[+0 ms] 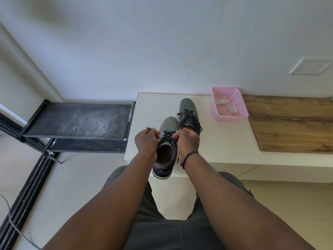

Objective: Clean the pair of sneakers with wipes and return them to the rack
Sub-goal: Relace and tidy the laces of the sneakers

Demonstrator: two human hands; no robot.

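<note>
both hands, left hand (146,141) and right hand (187,141), pinched the limp laces (168,137) of the near sneaker (164,156), which looked light and soft, best gripped by its stiffer heel.

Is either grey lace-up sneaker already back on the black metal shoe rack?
No: both grey sneakers stand on the white table, and the black rack beside it holds no shoe.

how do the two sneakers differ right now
The near sneaker has its heel hanging over the white table edge; the far sneaker sits fully on the top. The left hand and right hand pinch the near sneaker's laces; the far sneaker's laces lie loose and untouched. Both are grey with dark laces and point toward the wall.
</note>
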